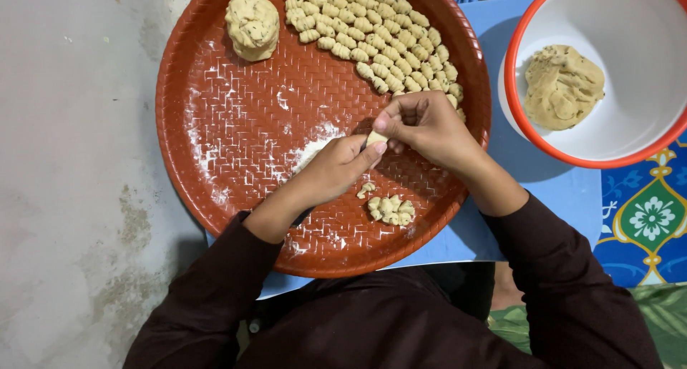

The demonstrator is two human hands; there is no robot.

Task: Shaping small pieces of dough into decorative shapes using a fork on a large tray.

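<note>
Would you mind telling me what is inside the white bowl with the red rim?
A single lump of pale dough lies inside the white bowl, the only thing visible there. The bowl floor beneath the lump is covered.

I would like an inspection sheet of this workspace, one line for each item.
Surface: round red woven-pattern tray, dusted with flour, on a blue mat.
Job's things: small dough piece pinched between both hands; rows of shaped pieces; small pile; dough ball.
Clutter: white bowl with red rim, holding dough.
Grippers: left hand and right hand meet at the dough piece.
Cables: nothing seen.
Surroundings: grey concrete floor; patterned cloth.
</note>
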